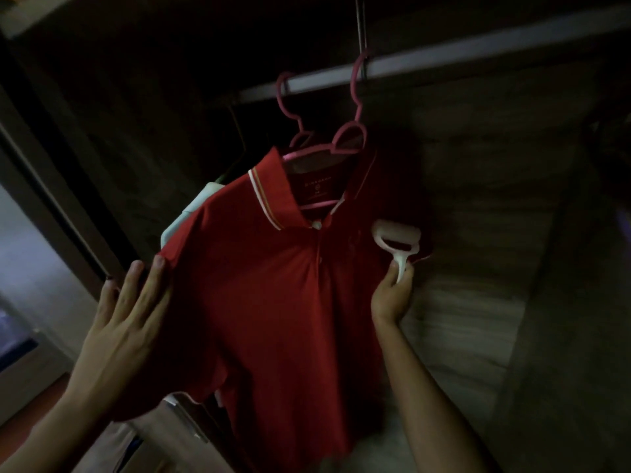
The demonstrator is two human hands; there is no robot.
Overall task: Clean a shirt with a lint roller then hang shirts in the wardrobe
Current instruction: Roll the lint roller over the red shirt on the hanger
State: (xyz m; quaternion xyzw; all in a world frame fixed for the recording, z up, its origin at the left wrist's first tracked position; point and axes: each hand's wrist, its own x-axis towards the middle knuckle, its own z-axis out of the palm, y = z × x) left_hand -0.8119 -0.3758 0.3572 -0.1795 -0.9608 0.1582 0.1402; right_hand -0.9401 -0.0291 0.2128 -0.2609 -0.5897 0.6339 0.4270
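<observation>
Wardrobe (478, 206): dark interior with wood-grain walls, open to the viewer; it takes up most of the view.

Rail (444, 61): pale bar running across the top of the wardrobe and carrying the hangers.

Red polo shirt (273, 285): the task's garment, with a white-striped collar. It hangs front-on from the rail, probably so both hands are free and the cloth falls flat for rolling.

Pale garment (191, 213): only an edge shows, behind the shirt's shoulder. What kind of garment it is cannot be told.

Left hand (126, 312): fingers straight and spread, holding nothing. The fingertips lie against the sleeve edge, apparently to steady the shirt and keep the cloth taut.

Right hand (392, 295): fingers curled tight round the roller's handle, raised to chest height of the shirt.

Pink hangers (345, 138): two hooks sit over the rail. One hanger carries the shirt by its collar.

Lint roller (397, 238): white, with its head lying across the shirt near the chest and the far sleeve seam. It looks to be touching the cloth, though the dim light leaves this uncertain. Cleaning appears to be in hand; hanging of further shirts is not yet done.
</observation>
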